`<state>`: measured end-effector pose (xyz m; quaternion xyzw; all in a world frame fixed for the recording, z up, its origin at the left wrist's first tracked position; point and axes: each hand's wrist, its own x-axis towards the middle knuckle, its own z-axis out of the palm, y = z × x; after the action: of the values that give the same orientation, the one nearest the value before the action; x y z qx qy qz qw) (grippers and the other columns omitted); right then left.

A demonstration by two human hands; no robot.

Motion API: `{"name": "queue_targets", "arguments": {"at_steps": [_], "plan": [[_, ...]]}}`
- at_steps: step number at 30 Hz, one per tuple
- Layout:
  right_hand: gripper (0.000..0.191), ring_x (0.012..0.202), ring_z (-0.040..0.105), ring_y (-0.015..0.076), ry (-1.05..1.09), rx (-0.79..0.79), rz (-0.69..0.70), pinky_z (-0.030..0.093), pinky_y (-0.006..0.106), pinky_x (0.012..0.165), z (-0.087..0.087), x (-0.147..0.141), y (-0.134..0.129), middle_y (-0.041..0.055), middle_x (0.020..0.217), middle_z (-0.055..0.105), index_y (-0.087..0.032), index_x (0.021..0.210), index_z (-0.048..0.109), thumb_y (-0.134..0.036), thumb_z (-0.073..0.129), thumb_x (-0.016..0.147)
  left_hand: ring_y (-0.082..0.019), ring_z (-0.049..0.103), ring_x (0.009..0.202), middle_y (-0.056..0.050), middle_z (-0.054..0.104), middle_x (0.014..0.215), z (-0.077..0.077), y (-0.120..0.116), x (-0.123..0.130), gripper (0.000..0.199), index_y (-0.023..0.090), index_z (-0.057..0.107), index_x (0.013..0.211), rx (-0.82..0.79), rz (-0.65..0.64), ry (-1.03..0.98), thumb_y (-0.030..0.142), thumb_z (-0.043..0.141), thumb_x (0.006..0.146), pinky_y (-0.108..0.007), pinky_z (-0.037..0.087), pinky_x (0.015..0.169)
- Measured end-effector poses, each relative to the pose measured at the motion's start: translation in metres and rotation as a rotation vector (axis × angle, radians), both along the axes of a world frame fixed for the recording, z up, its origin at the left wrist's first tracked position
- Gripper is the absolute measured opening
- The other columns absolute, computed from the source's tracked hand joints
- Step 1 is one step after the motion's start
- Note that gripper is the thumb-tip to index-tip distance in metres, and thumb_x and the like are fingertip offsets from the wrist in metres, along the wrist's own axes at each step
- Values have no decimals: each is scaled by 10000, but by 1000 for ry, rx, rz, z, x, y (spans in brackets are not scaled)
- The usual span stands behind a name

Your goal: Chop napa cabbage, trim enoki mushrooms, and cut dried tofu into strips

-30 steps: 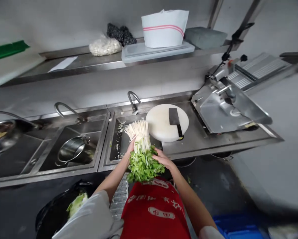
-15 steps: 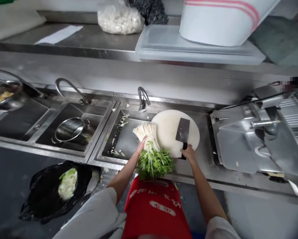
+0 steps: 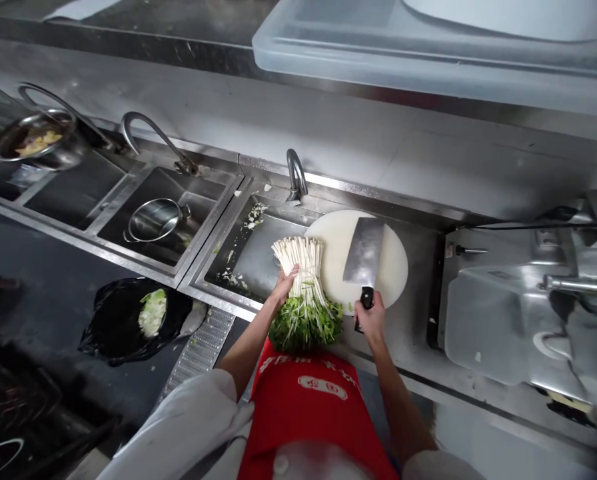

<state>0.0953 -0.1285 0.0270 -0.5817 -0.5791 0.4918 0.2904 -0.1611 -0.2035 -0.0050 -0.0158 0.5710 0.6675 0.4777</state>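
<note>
A thick bunch of leafy greens with white stems [image 3: 306, 293] lies over the left part of a round white cutting board [image 3: 391, 267], its leaves toward my body and its cut-looking stem ends pointing away. My left hand [image 3: 284, 283] is closed around the left side of the stems; some of its fingers are hidden. In my right hand [image 3: 371, 313] is a cleaver [image 3: 366, 250], held by its black handle. The broad blade is over the right half of the board, apart from the stems. Whether the blade touches the board I cannot tell.
Left of the board is a sink [image 3: 258, 257] with vegetable scraps, below a faucet [image 3: 294, 177]. Another sink holds a metal pot [image 3: 153, 220]. A black-lined bin [image 3: 121, 323] with pale scraps stands lower left. A shelf with a plastic lid [image 3: 378, 60] overhangs the back.
The view has tilted down and turned. The cleaver's blade has swung to show more of its flat face, slightly nearer the stems. Both hands keep their holds.
</note>
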Motion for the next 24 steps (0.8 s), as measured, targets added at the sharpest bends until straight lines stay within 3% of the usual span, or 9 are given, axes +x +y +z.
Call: {"name": "queue_targets", "arguments": {"at_steps": [3,6,11,16,24], "plan": [[519,827,718,252,-115,174,111,569,325,747,4,-25,-34,102,896,755,-189,1216,620,-582,564,883,-321,543,1435,-238,547,1543,-7,0,3,605,49,489,1501,-59,9,120,324,677,996,-387,415,1196],[610,1008,722,299,-194,279,192,562,380,880,-1,-54,-54,185,1107,758,-129,1330,593,-593,441,964,-312,530,1452,-186,544,1564,-13,1,4,610,111,513,1493,-124,9,199,402,686,985,-374,409,1204],[592,1014,728,306,-280,343,292,554,364,870,-15,-81,-62,228,1165,742,-61,1375,557,-508,383,1027,-288,615,1368,-131,641,1476,-18,2,2,633,181,525,1502,-101,-5,230,510,658,977,-380,471,1165],[539,974,739,316,-386,390,369,542,355,847,-17,-86,-63,246,1151,744,-40,1379,544,-429,355,1057,-300,616,1366,-147,666,1437,-22,4,1,630,160,601,1439,-60,-18,280,543,690,948,-398,462,1178],[571,887,752,317,-394,472,351,559,376,792,-29,-92,-66,256,1059,759,-36,1348,572,-467,337,1057,-274,652,1317,-121,678,1426,-35,5,1,638,191,557,1464,-80,11,256,539,695,947,-371,502,1130]]}}
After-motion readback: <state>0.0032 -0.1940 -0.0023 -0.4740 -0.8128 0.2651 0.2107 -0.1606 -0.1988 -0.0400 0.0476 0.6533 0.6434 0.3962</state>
